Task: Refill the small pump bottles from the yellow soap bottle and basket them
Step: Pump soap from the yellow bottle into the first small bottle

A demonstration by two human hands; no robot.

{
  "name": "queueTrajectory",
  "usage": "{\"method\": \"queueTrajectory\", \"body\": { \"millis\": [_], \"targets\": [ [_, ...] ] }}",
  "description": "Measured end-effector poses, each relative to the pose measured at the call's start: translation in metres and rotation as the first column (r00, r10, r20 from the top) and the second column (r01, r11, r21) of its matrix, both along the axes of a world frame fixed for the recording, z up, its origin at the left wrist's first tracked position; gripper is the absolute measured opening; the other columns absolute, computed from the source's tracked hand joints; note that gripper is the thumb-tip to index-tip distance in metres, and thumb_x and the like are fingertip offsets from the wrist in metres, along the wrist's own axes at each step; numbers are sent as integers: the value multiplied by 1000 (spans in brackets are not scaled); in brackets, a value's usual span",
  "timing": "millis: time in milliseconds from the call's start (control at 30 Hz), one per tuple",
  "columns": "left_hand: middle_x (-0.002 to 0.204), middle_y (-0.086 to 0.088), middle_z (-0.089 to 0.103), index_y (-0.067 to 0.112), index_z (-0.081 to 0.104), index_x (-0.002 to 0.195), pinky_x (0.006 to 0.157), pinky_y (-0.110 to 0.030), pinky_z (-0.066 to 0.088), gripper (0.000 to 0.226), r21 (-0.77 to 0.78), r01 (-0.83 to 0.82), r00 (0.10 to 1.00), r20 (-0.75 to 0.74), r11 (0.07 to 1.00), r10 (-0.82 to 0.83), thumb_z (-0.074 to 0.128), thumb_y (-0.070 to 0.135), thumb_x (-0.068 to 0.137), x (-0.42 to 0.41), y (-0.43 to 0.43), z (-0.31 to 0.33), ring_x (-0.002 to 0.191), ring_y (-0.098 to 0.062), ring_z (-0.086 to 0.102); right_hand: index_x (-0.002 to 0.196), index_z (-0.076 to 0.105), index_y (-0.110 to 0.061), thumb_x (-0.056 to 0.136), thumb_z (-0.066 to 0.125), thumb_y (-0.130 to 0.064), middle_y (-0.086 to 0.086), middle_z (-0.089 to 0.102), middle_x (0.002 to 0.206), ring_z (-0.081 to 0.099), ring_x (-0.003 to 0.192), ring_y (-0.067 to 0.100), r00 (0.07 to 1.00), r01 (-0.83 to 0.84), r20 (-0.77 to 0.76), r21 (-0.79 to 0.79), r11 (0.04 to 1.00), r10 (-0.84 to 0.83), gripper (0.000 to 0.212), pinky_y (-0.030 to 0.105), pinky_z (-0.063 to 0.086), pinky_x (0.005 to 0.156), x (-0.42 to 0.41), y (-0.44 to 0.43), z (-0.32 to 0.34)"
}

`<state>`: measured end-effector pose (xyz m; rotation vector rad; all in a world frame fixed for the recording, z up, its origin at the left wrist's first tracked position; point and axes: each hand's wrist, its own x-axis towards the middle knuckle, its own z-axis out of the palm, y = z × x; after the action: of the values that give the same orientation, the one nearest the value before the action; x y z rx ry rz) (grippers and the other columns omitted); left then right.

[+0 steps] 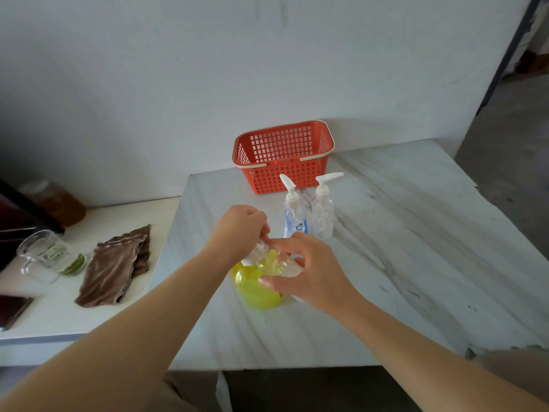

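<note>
At frame centre, a small clear bottle [277,264] is clamped in the grips of the left hand [239,230] and right hand [312,272], above the yellow soap bottle [252,289].

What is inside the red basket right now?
No bottle shows inside the red basket, only its lattice walls. Its floor is hidden behind the front wall. A blue-label pump bottle and a clear pump bottle stand on the table in front.

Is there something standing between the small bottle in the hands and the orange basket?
Yes. The blue-label pump bottle and the clear pump bottle stand on the table just in front of the basket, on the straight way from the held bottle. Going over them looks free.
</note>
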<state>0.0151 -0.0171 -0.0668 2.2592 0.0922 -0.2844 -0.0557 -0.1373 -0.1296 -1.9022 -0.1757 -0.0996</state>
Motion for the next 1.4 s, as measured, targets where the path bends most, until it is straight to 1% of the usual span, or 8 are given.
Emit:
{"method": "queueTrajectory", "body": {
  "millis": [167,267,433,633,733,933,1233,1400],
  "targets": [
    [70,-5,68,10,64,62,82,-36,51,27,-27,-4,999,-36,1000,3,47,6,82,1,1,3,79,-27,63,110,65,-43,60,77,-43,-9,58,82,57,84,4,1000,2,22,-27,1000,-1,52,16,45,77,-2,1,4],
    [70,-6,69,7,65,68,75,-32,51,22,-67,4,998,-56,998,-7,49,5,83,0,0,8,72,-22,62,103,62,-50,59,75,-46,-10,57,80,56,84,4,999,7,43,-31,999,-6,45,15,44,76,-3,1,8],
    [75,-7,68,4,68,71,83,-34,50,25,-28,35,999,-29,999,-36,47,3,85,0,1,7,78,-22,61,98,58,-58,55,67,-58,-12,55,78,56,83,4,998,6,59,-25,1000,-4,44,12,42,74,-1,2,5],
    [69,-2,66,11,64,63,86,-38,50,28,29,57,998,-41,998,-56,45,7,84,0,1,3,89,-30,65,112,65,-42,60,76,-45,-7,60,84,58,87,7,1000,2,14,-26,1000,-1,53,23,49,80,-1,2,0],
    [69,-2,66,10,65,64,84,-36,50,27,23,40,998,-47,999,-39,46,7,84,0,1,3,83,-27,64,103,62,-53,62,80,-40,-5,61,85,59,87,9,1000,-7,28,-18,1000,7,47,31,52,83,-1,2,2],
    [68,-3,67,7,66,70,62,-25,46,22,-36,19,998,-63,999,-21,50,7,84,-1,0,10,64,-17,58,89,56,-69,59,76,-46,-7,59,84,59,87,8,999,-6,43,-3,1000,6,43,32,53,83,-2,2,6],
    [70,-7,69,8,64,66,81,-37,52,24,-25,-37,999,-35,999,36,47,7,82,1,0,0,76,-26,63,112,65,-42,67,84,-31,-4,62,90,58,89,7,1000,1,-4,-23,1000,-1,50,28,50,84,-2,0,4],
    [71,-5,67,10,63,61,84,-38,51,27,-20,-42,998,-44,999,41,46,6,82,-2,0,4,82,-27,63,98,57,-58,62,82,-38,-5,61,89,58,88,5,1000,-8,6,-9,1000,8,48,25,50,83,-3,1,7]
  ]
}}
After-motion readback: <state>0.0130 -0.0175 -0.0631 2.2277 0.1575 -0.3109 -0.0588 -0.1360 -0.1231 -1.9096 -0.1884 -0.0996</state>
